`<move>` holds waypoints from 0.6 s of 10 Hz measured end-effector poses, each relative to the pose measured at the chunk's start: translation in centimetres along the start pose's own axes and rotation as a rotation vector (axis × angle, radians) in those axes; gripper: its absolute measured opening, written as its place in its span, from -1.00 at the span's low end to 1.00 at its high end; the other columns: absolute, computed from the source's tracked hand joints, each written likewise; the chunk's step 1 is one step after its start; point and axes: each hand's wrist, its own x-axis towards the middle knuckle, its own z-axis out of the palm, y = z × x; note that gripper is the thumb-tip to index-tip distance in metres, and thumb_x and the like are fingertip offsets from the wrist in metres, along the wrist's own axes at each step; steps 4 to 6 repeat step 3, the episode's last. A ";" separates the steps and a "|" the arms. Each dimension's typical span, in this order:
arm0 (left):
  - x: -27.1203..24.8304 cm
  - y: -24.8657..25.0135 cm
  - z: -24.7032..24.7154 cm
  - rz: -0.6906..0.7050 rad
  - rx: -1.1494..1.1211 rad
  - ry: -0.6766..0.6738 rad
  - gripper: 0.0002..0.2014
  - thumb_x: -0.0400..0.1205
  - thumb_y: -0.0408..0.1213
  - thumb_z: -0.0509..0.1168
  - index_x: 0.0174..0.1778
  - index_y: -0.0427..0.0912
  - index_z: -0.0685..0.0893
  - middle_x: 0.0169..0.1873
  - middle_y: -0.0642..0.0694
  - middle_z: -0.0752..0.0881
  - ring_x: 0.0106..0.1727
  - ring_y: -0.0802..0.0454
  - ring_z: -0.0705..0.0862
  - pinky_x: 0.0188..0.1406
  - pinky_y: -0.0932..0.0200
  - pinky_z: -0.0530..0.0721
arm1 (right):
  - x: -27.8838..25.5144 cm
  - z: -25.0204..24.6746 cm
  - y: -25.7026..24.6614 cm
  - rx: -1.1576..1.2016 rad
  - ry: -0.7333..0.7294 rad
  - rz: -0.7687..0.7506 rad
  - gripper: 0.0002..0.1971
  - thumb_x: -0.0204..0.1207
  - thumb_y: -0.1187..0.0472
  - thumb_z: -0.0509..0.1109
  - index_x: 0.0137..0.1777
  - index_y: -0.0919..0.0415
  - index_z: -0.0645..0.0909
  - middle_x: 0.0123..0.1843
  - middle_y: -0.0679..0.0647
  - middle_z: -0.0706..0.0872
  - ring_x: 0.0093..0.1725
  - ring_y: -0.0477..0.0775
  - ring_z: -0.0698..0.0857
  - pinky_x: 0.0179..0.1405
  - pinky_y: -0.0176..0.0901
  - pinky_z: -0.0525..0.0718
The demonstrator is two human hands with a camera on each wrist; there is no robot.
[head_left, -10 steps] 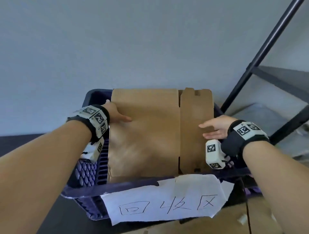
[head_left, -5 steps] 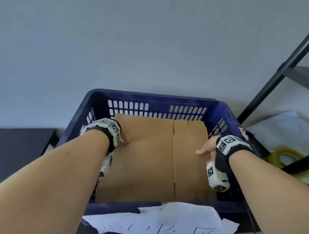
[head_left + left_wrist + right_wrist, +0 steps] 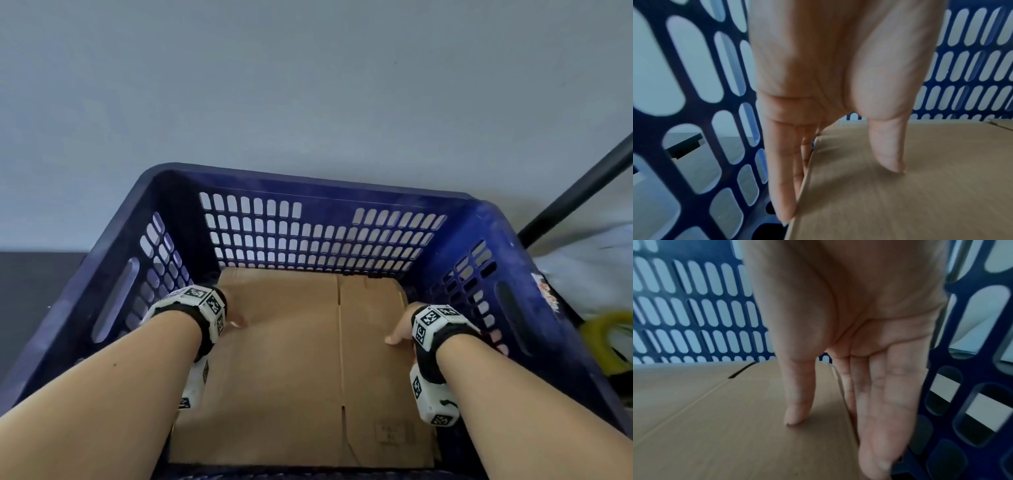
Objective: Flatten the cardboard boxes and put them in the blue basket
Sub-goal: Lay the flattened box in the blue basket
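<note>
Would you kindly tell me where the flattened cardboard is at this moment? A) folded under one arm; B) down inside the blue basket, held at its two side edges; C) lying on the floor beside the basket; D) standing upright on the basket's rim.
B: the flattened cardboard lies low inside the blue basket, with the left hand at its left edge and the right hand at its right edge, thumbs on top.

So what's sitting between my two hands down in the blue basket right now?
Only the flattened cardboard box; head view shows its bare brown surface between left hand and right hand.
</note>
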 end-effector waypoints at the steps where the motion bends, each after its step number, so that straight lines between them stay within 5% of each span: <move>1: 0.2 0.0 -0.2 0.027 -0.071 0.002 -0.25 0.56 0.10 0.35 0.59 -0.17 0.27 0.46 -0.15 0.45 0.46 -0.08 0.46 0.46 0.10 0.42 | 0.3 0.0 -0.5 -0.001 0.035 0.024 -0.27 0.37 -0.08 0.56 0.45 0.25 0.45 0.33 0.12 0.63 0.30 0.12 0.63 0.18 -0.12 0.61; 3: -3.6 0.3 -3.3 0.114 -0.131 0.106 -0.41 0.61 -0.04 0.33 0.53 -0.13 0.35 0.37 -0.10 0.55 0.35 -0.02 0.56 0.24 0.19 0.53 | -3.0 -3.0 -1.5 0.044 0.181 -0.042 -0.53 0.52 0.07 0.43 0.38 0.26 0.53 0.28 0.13 0.66 0.25 0.10 0.66 0.10 -0.17 0.62; 6: -3.6 0.3 -3.3 0.114 -0.131 0.106 -0.41 0.61 -0.04 0.33 0.53 -0.13 0.35 0.37 -0.10 0.55 0.35 -0.02 0.56 0.24 0.19 0.53 | -3.0 -3.0 -1.5 0.044 0.181 -0.042 -0.53 0.52 0.07 0.43 0.38 0.26 0.53 0.28 0.13 0.66 0.25 0.10 0.66 0.10 -0.17 0.62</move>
